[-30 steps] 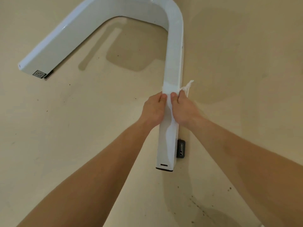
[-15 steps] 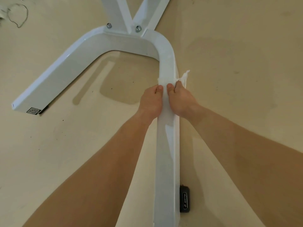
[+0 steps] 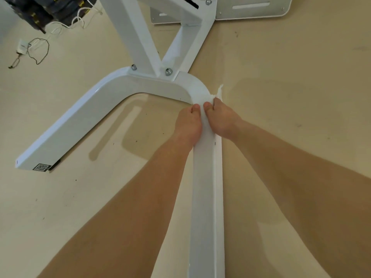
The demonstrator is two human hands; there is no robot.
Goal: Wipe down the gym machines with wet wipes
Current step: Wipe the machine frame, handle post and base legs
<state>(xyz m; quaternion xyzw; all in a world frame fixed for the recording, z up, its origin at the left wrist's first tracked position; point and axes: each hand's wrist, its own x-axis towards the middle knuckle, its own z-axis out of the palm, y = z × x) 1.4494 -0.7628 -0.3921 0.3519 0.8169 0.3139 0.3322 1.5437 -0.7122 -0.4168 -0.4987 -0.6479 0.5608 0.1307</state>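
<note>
Clamping a wet wipe (image 3: 201, 97) around the right bend of the white machine base (image 3: 112, 109), the left hand (image 3: 188, 124) and right hand (image 3: 223, 119) sat together, thumbs nearly touching; a QR sticker (image 3: 41, 167) (unreadable) marked the left leg's end.

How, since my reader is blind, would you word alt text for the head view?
Left hand and right hand hold a white wet wipe over the bend of a white machine base on a beige floor.
</note>
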